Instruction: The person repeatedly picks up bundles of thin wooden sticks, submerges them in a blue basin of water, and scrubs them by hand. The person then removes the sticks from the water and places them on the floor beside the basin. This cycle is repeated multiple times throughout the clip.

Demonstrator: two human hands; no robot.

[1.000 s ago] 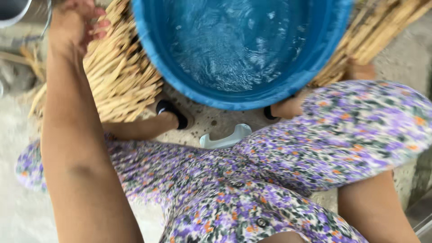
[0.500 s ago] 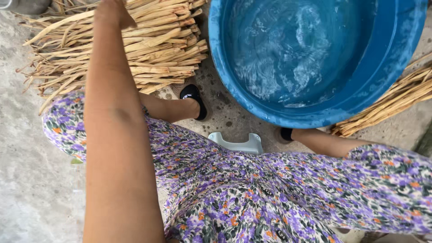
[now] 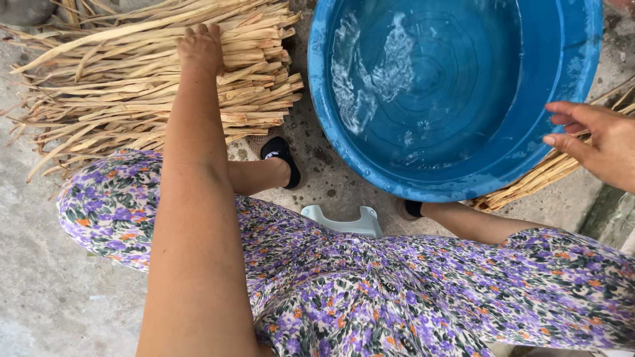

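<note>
Left hand (image 3: pixel 199 47) lies palm-down with fingers together on the heap of dry straw strips (image 3: pixel 132 92) on the concrete floor (image 3: pixel 46 291), pressing but gripping nothing I can see. Right hand (image 3: pixel 592 142) hovers open and empty beside the blue water basin (image 3: pixel 331 132), which holds no strips, so soaking looks not yet begun.

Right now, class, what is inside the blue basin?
The blue basin holds clear rippling water, and the ribbed bottom shows through it. Nothing else shows inside. The ground and any stalks under it are hidden.
</note>
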